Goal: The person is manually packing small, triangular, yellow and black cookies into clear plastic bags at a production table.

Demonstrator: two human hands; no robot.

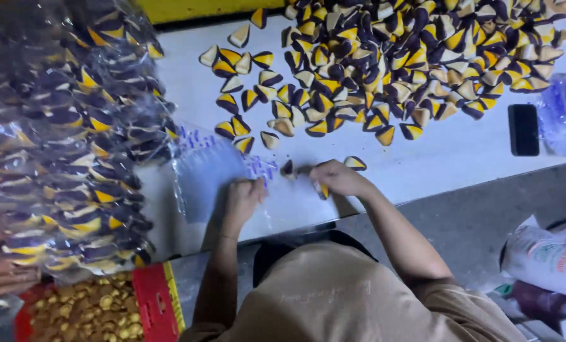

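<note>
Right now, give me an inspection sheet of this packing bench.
Surface: white table, lit unevenly.
Job's things: loose pile of wedge-shaped sweets, dark, yellow and cream; clear plastic bag lying flat.
Hands: left hand rests on the bag; right hand grips a few sweets.
Clutter: black phone; stack of filled bags; red tray of golden snacks.
Cables: nothing seen.
Surroundings: grey floor; printed sacks lower right.
</note>
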